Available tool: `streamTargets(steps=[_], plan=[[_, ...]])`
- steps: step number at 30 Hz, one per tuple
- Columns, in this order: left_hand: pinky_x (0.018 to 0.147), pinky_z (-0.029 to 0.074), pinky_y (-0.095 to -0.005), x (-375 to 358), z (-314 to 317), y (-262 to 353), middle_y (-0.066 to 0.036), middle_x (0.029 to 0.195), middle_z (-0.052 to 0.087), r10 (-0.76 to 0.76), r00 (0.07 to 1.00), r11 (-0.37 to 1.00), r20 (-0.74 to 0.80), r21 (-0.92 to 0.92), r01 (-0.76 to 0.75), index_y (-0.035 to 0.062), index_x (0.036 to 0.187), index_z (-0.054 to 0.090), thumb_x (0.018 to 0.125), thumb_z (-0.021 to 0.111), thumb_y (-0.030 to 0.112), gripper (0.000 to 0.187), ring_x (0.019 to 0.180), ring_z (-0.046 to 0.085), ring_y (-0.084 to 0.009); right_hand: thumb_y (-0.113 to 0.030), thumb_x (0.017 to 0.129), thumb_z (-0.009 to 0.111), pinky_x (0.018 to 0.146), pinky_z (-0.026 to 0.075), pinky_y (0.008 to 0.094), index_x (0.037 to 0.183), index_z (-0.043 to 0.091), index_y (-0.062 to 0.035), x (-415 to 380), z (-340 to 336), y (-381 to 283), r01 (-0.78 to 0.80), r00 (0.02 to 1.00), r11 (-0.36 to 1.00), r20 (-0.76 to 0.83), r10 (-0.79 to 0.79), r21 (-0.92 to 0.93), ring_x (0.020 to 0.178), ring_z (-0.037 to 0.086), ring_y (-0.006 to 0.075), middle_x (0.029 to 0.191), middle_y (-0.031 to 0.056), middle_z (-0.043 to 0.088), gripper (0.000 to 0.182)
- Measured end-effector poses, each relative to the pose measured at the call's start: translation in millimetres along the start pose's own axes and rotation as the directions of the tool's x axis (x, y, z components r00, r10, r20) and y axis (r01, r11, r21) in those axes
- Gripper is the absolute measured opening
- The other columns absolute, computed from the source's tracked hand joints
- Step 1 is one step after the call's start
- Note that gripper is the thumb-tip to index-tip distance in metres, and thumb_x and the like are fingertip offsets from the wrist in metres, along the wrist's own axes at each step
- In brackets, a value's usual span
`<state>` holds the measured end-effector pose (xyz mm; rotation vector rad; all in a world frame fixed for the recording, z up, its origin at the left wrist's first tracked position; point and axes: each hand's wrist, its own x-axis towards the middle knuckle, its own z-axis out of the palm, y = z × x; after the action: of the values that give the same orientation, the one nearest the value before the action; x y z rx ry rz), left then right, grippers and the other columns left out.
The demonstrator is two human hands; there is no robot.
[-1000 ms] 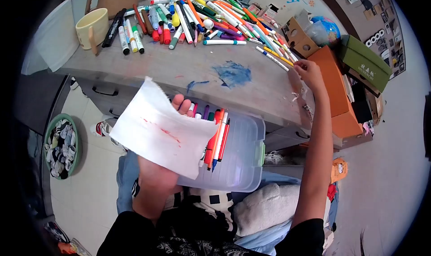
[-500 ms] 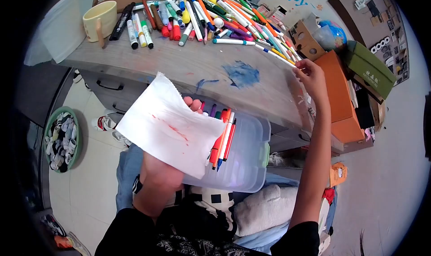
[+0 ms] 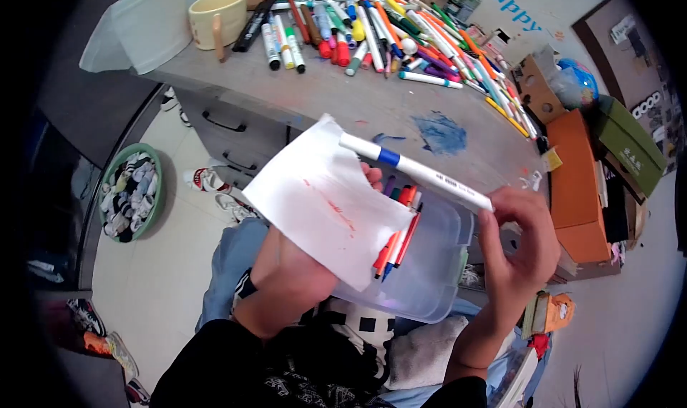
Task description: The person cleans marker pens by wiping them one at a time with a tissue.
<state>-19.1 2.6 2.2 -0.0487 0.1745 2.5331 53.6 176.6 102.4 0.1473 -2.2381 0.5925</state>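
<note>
A white marker [image 3: 444, 180] with a blue band is pinched at one end between the thumb and fingers of my right hand [image 3: 526, 240]. It points left, its other end over the top edge of a white paper sheet [image 3: 325, 204] streaked with red. My left hand [image 3: 297, 272] grips this sheet from underneath; fingertips show at its far edge, while the rest of the fingers are hidden. Several red, orange and white markers [image 3: 398, 243] lie just right of the sheet, above a clear plastic bin [image 3: 436, 286] on my lap.
A large pile of markers [image 3: 422, 40] covers the back of the desk [image 3: 322, 90], near a yellow mug [image 3: 218, 22]. Orange [image 3: 576, 193] and green boxes [image 3: 630, 143] stand at the right. On the floor at left are a green basket of socks [image 3: 132, 193] and shoes [image 3: 207, 179].
My right hand has lifted the blue-banded marker off the desk and brought it in close to the paper. The view has shifted left, and my left hand still holds the sheet.
</note>
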Motion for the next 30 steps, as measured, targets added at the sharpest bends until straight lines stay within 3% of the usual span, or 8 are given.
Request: streamTargets(steps=[1, 4, 12, 17, 20, 24, 26, 30], plan=[[0.111, 0.034, -0.0429, 0.1, -9.1, -1.8, -0.015, 0.131, 0.05, 0.013, 0.991, 0.999, 0.134, 0.039, -0.019, 0.0014, 0.139, 0.038, 0.101, 0.042, 0.036, 0.051, 0.127, 0.047, -0.0266, 0.008, 0.07, 0.071, 0.058, 0.045, 0.0238, 0.085, 0.061, 0.0007, -2.6, -0.1, -3.2, -0.001, 1.0, 1.0, 0.008, 0.001, -0.014, 0.069, 0.057, 0.0159, 0.084, 0.0105, 0.065, 0.019], [0.118, 0.024, -0.0408, 5.2, -9.7, -4.5, -0.017, 0.136, 0.044, 0.016, 0.995, 1.0, 0.099, -0.02, -0.014, -0.0015, 0.14, 0.036, 0.102, 0.037, 0.041, 0.057, 0.133, 0.04, -0.0263, 0.008, 0.067, 0.07, 0.06, 0.047, 0.0253, 0.084, 0.062, 0.0011, -7.7, -5.9, -14.0, -0.037, 0.998, 0.999, 0.04, 0.038, -0.021, 0.069, 0.058, 0.0192, 0.085, 0.0135, 0.065, 0.02], [0.117, 0.028, -0.0382, 7.5, -8.8, -6.0, -0.012, 0.13, 0.051, 0.026, 0.989, 0.998, 0.143, 0.05, -0.034, 0.0001, 0.135, 0.043, 0.101, 0.04, 0.042, 0.054, 0.13, 0.044, -0.0264, 0.006, 0.069, 0.071, 0.067, 0.05, 0.029, 0.092, 0.061, 0.001, -20.5, -9.9, -27.9, -0.084, 0.968, 0.977, 0.248, 0.033, 0.198, 0.074, 0.064, 0.0229, 0.086, 0.0172, 0.067, 0.026], [0.115, 0.032, -0.0383, 3.6, -6.1, -4.9, -0.012, 0.129, 0.053, -0.066, 0.985, 0.998, 0.16, 0.012, 0.065, 0.0016, 0.134, 0.045, 0.1, 0.043, 0.041, 0.052, 0.128, 0.046, -0.0268, 0.008, 0.07, 0.073, 0.071, 0.05, 0.0303, 0.094, 0.061, 0.0017, -24.4, 14.5, -33.0, -0.311, 0.95, 0.822, 0.178, 0.256, 0.477, 0.074, 0.064, 0.0223, 0.088, 0.0165, 0.068, 0.028], [0.113, 0.033, -0.0383, 6.7, -12.8, -5.7, -0.012, 0.129, 0.053, -0.102, 0.964, 0.994, 0.246, -0.015, 0.109, 0.0037, 0.134, 0.045, 0.1, 0.043, 0.041, 0.051, 0.127, 0.046, -0.0265, 0.007, 0.073, 0.075, 0.061, 0.05, 0.0264, 0.096, 0.06, 0.0038, -20.9, 29.5, -40.9, -0.139, 0.96, 0.917, 0.277, 0.033, 0.373, 0.073, 0.065, 0.0179, 0.089, 0.0146, 0.067, 0.028], [0.112, 0.034, -0.0383, 4.6, -11.8, -3.2, -0.011, 0.128, 0.053, -0.095, 0.979, 0.995, 0.18, 0.037, 0.09, 0.0053, 0.134, 0.045, 0.1, 0.044, 0.041, 0.049, 0.125, 0.046, -0.0257, 0.004, 0.075, 0.075, 0.059, 0.052, 0.0276, 0.102, 0.061, 0.0005, -29.1, 56.5, -37.5, -0.143, 0.931, 0.905, 0.365, -0.015, 0.4, 0.072, 0.066, 0.0168, 0.094, 0.0103, 0.067, 0.03], [0.112, 0.034, -0.0382, 9.4, -16.4, -4.2, -0.01, 0.125, 0.053, -0.084, 0.979, 0.996, 0.189, 0.03, 0.079, 0.0064, 0.131, 0.047, 0.099, 0.045, 0.04, 0.046, 0.124, 0.046, -0.025, 0.005, 0.076, 0.073, 0.059, 0.053, 0.0289, 0.102, 0.061, -0.0016, -30.2, 60.3, -40.0, -0.257, 0.88, 0.899, 0.47, 0.066, 0.354, 0.07, 0.065, 0.0189, 0.096, 0.0089, 0.067, 0.03], [0.112, 0.034, -0.0378, 5.4, -12.8, -1.7, -0.008, 0.123, 0.052, -0.043, 0.989, 0.999, 0.144, 0.035, 0.039, 0.0066, 0.126, 0.049, 0.098, 0.05, 0.036, 0.041, 0.123, 0.046, -0.0241, 0.006, 0.074, 0.069, 0.063, 0.054, 0.0317, 0.1, 0.06, -0.0006, -28.2, 58.9, -37.7, -0.075, 0.911, 0.941, 0.406, -0.069, 0.329, 0.068, 0.065, 0.0276, 0.092, 0.0124, 0.065, 0.029]])
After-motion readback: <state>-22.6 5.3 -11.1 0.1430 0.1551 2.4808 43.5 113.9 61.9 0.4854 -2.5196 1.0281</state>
